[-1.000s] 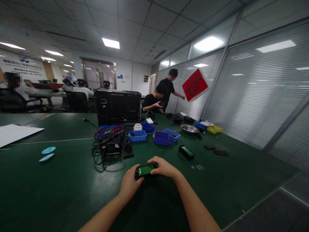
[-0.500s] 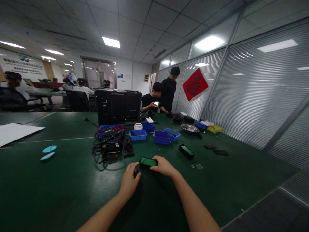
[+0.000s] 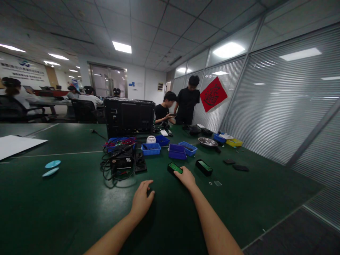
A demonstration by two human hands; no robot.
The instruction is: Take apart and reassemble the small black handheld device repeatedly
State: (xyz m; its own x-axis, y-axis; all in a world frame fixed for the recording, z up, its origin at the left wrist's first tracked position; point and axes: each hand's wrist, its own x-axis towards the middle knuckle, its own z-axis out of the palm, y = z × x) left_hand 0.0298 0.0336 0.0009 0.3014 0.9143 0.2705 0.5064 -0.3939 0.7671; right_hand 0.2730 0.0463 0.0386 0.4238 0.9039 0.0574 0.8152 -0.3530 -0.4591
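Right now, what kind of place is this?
Probably an office with an electronics workbench: there's a black office chair, a tangle of wires, and a black case with a green panel in the right hand.

Case (image 3: pixel 174 168): right hand (image 3: pixel 186 177) is covering its right end.
Board (image 3: pixel 20 146): is running off the left edge.
Lettering (image 3: pixel 23 67), upper left: is showing too blurred to read.

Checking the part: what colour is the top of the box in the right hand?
The box's top is mostly green, best seen in head view.
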